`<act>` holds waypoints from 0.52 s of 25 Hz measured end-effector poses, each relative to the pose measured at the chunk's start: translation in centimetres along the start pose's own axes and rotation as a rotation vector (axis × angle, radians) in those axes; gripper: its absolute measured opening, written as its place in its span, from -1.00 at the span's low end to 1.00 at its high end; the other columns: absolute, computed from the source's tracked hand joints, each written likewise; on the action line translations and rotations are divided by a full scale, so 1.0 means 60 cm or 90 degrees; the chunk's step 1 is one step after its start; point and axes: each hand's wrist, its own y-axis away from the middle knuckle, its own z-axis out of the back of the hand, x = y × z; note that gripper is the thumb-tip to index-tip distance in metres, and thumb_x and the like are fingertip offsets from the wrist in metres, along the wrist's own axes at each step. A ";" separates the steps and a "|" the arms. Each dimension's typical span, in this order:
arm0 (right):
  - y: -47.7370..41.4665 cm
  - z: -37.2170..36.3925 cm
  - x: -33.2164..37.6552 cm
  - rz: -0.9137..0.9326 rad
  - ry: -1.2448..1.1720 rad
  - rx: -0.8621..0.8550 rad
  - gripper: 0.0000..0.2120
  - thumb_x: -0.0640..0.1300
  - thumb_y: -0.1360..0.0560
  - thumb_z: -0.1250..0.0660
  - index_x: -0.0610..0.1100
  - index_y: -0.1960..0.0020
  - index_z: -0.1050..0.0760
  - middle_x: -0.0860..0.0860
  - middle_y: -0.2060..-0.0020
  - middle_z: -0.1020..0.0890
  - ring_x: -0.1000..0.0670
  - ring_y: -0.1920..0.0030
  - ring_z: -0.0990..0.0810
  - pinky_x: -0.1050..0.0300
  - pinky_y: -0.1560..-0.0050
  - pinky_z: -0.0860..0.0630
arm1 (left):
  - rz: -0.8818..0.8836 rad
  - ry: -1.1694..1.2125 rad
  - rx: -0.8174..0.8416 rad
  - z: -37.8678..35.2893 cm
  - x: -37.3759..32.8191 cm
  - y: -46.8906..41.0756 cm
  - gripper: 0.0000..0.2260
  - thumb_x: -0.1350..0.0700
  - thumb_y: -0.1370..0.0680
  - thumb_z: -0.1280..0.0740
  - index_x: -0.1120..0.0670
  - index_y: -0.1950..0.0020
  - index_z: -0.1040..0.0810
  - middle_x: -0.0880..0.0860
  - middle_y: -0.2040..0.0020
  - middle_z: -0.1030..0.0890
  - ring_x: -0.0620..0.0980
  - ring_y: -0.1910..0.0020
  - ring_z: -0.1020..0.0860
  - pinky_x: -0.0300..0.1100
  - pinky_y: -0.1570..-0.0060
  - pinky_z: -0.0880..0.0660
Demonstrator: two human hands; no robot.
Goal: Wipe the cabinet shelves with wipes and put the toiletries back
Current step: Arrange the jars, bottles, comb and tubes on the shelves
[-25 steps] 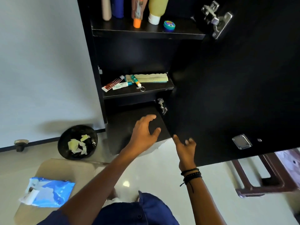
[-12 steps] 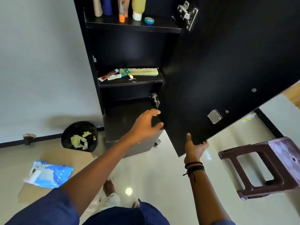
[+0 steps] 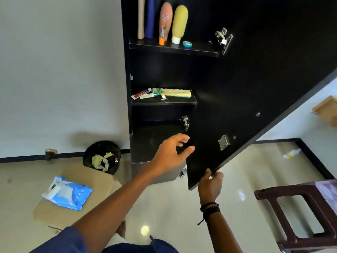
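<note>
Wipes pack point(image 3: 67, 195) lies on the cardboard box point(image 3: 54, 214), lower left. R hand point(image 3: 209, 187) grips the cabinet door point(image 3: 255, 88) at its bottom corner, fingers wrapped round the edge. L hand point(image 3: 169, 154) hovers by the bottom shelf point(image 3: 151, 141), fingers loose, holding nothing. Beyond: bin point(image 3: 116, 152) w/ used wipes; mid shelf point(image 3: 164, 102) has tubes point(image 3: 141, 94), comb point(image 3: 178, 93); top shelf point(image 3: 173, 49) has upright bottles point(image 3: 179, 22).

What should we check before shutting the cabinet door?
1. Right hand grips the door at its bottom corner: ok.
2. Left hand clear of the doorway: not ok, its fingers reach in front of the bottom shelf.
3. Bottles standing on the top shelf: ok.
4. Comb and tubes lying on the middle shelf: ok.
5. Bottom shelf wiped clean: cannot tell.
</note>
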 end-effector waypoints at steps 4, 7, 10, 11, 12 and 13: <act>0.081 -0.049 0.032 0.094 0.071 0.071 -0.85 -0.09 -0.61 -0.19 -0.19 0.03 -0.34 -0.04 0.18 -0.52 0.06 0.33 -0.48 0.28 0.40 -0.27 | -0.027 0.068 0.030 0.053 -0.004 -0.002 -0.60 -0.20 -0.46 -0.37 -0.11 -0.25 -0.50 -0.21 -0.18 -0.56 -0.24 -0.12 -0.53 -0.29 -0.07 -0.53; 0.121 -0.112 0.056 0.163 0.094 0.141 -0.86 -0.04 -0.57 -0.25 -0.11 0.06 -0.38 0.05 0.19 -0.56 0.14 0.26 -0.53 0.32 0.34 -0.33 | -0.049 0.102 0.064 0.112 0.008 -0.012 -0.57 -0.23 -0.44 -0.36 -0.08 -0.25 -0.52 -0.18 -0.16 -0.59 -0.21 -0.09 -0.58 -0.24 -0.06 -0.57; 0.146 -0.193 0.099 0.181 0.111 0.199 -0.80 0.05 -0.53 -0.29 -0.05 0.13 -0.37 0.06 0.21 -0.60 0.01 0.18 -0.60 0.18 0.28 -0.46 | -0.066 0.107 0.030 0.181 0.027 -0.032 -0.61 -0.19 -0.47 -0.35 -0.01 -0.20 -0.57 -0.11 -0.10 -0.64 -0.16 -0.02 -0.62 -0.24 -0.01 -0.60; 0.151 -0.224 0.117 0.176 0.130 0.207 -0.78 0.07 -0.52 -0.28 -0.06 0.14 -0.36 0.05 0.22 -0.60 0.00 0.20 -0.59 0.15 0.28 -0.47 | -0.067 0.098 0.004 0.205 0.035 -0.041 -0.61 -0.18 -0.48 -0.34 0.01 -0.20 -0.58 -0.09 -0.10 -0.64 -0.16 -0.02 -0.62 -0.25 -0.02 -0.60; 0.154 -0.245 0.133 0.169 0.150 0.211 -0.77 0.08 -0.52 -0.28 -0.07 0.14 -0.36 0.03 0.22 -0.61 0.00 0.22 -0.58 0.13 0.29 -0.45 | -0.065 0.091 -0.018 0.220 0.040 -0.048 -0.60 -0.17 -0.49 -0.34 0.02 -0.22 -0.57 -0.08 -0.11 -0.64 -0.18 -0.03 -0.61 -0.27 -0.03 -0.59; 0.156 -0.272 0.151 0.161 0.164 0.217 -0.76 0.07 -0.53 -0.26 -0.09 0.14 -0.36 0.00 0.21 -0.61 -0.02 0.22 -0.57 0.11 0.30 -0.43 | -0.066 0.082 -0.041 0.240 0.051 -0.059 -0.60 -0.16 -0.50 -0.33 0.03 -0.24 -0.56 -0.06 -0.13 -0.63 -0.20 -0.04 -0.59 -0.32 -0.04 -0.57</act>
